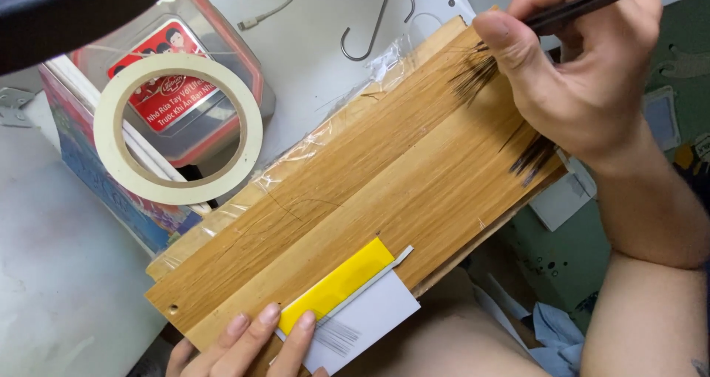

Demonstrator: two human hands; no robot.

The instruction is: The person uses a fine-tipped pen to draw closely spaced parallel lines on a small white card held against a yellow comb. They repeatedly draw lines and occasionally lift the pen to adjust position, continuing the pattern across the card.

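Observation:
A long wooden board (355, 199) lies slantwise over my lap and the table edge, partly wrapped in clear plastic film. My right hand (584, 73) rests on its far end and grips a thin dark tool (592, 3), beside dark hair strands (473, 73) spread on the wood. More dark strands (534, 156) poke out under my palm. My left hand (244, 344) presses its fingertips on the near end, next to a yellow strip (336, 284) on a white card (370, 314) bearing fine strands.
A roll of beige tape (177, 129) leans on a clear red-trimmed plastic box (222, 59) at the left. A metal S-hook (377, 25) and a white cable (274, 11) lie on the grey table behind the board. Green floor shows at right.

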